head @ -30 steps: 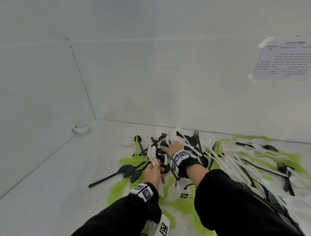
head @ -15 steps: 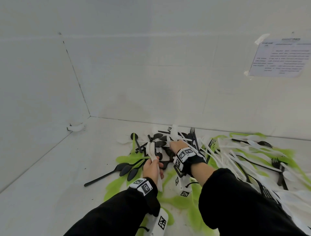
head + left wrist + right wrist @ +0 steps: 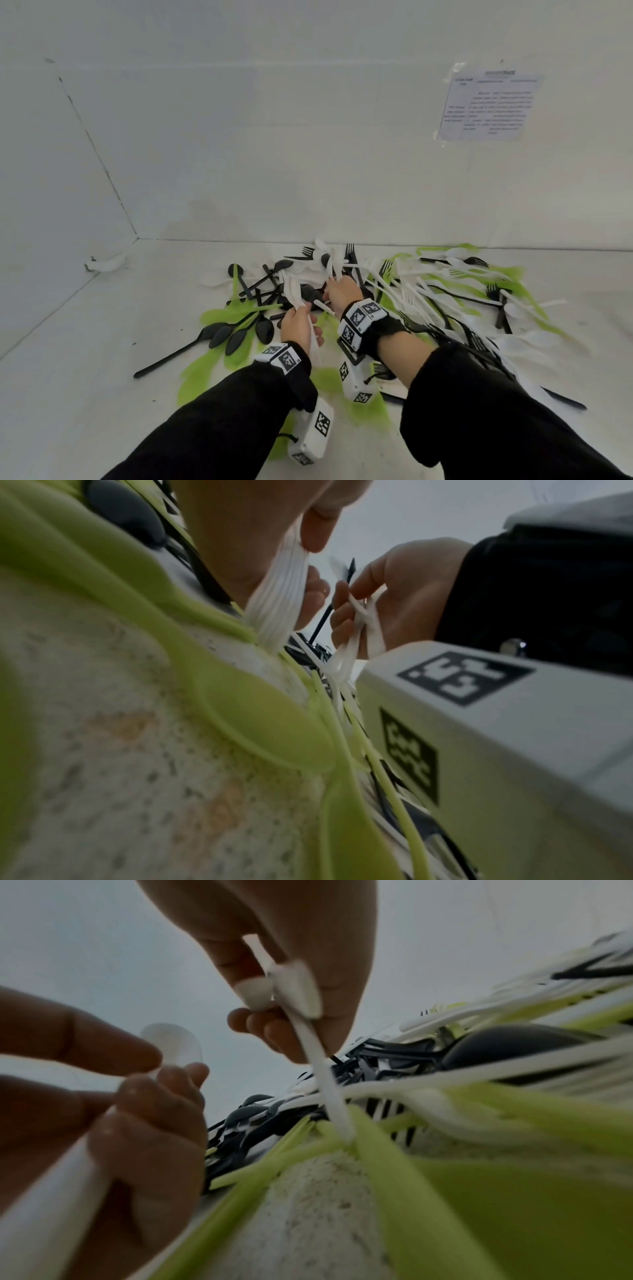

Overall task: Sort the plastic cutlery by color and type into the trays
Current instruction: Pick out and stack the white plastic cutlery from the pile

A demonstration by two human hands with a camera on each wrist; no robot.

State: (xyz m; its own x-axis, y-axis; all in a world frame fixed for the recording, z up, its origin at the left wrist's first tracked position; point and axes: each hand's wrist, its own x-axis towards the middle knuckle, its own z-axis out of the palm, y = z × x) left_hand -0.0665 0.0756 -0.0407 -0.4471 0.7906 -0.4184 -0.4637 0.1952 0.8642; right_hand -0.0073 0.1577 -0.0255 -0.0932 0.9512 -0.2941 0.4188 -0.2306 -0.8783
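Note:
A heap of black, white and green plastic cutlery (image 3: pixel 411 294) lies on the white surface. My left hand (image 3: pixel 299 320) grips a bundle of white cutlery (image 3: pixel 293 291) by the handles, heads pointing up; the same bundle (image 3: pixel 277 601) shows in the left wrist view. My right hand (image 3: pixel 342 289), just right of it over the black spoons, pinches a few white pieces (image 3: pixel 330 263). In the right wrist view their white handles (image 3: pixel 301 993) sit between my right fingers, one reaching down into green handles. Which type the white pieces are is unclear.
Several black spoons (image 3: pixel 236 335) lie left of my hands on green pieces (image 3: pixel 205 370). White walls close the back and left; a paper sheet (image 3: pixel 489 106) is taped to the back wall. A small white scrap (image 3: pixel 106 263) sits in the left corner. No tray is in view.
Both hands keep their holds. My right hand has drawn slightly closer to the left hand with its white pieces; the head view has shifted a little.

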